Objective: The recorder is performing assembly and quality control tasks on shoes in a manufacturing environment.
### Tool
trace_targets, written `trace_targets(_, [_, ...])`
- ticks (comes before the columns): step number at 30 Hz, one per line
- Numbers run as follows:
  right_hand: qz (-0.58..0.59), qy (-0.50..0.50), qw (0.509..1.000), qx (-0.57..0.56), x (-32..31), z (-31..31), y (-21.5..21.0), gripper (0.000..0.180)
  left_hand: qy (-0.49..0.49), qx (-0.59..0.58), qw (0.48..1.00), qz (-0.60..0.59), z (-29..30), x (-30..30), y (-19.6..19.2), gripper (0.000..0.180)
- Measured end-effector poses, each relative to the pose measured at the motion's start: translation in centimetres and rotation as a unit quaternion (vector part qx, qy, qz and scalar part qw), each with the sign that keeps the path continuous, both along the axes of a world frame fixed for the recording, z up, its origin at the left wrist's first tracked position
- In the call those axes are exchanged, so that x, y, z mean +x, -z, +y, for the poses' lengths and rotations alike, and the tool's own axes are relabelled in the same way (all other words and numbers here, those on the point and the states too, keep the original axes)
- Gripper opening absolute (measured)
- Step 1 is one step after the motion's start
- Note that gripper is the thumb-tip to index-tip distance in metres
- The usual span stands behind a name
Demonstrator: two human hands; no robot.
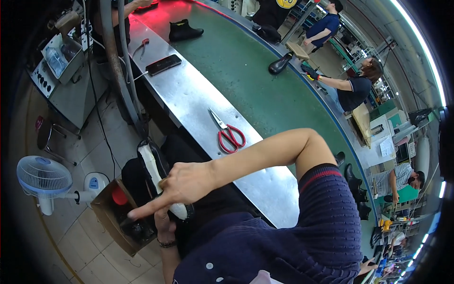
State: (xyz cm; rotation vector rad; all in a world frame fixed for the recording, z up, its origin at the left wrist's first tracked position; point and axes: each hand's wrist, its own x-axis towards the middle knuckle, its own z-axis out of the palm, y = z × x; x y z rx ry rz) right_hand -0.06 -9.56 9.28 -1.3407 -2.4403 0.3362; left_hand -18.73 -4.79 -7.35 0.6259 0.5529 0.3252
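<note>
A black shoe [163,162] with a white sole rests over my lap, sole side up. Beside its lower end my left hand [164,223], wearing a dark bracelet, holds it; the shoe and my other hand hide part of those fingers. My right hand [182,185] reaches across the sole. Its index finger stretches left over an open cardboard box [105,218], and the other fingers are curled in. A small dark piece shows at that fingertip, too small to name; the thumb is hidden. In the box are a red round thing [119,196] and dark scraps.
Red-handled scissors [231,139], a phone [163,65] and a red-handled tool [141,47] lie on the metal ledge [189,102]. Beyond it, a green conveyor belt [255,94] carries a black boot [184,31]. A fan [45,176] stands at left. Several people work across the belt.
</note>
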Motion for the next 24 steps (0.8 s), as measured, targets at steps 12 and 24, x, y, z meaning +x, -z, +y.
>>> trace_targets(12, [-0.108,0.054,0.983,-0.141,-0.1,-2.4,3.3,0.079,0.068,0.034,0.997,0.025,0.5,-2.1,4.0,0.057])
trace_targets(24, [-0.161,0.105,0.969,-0.157,-0.7,-4.2,3.0,0.080,0.103,0.065,0.989,-0.089,-0.2,0.0,2.5,0.029])
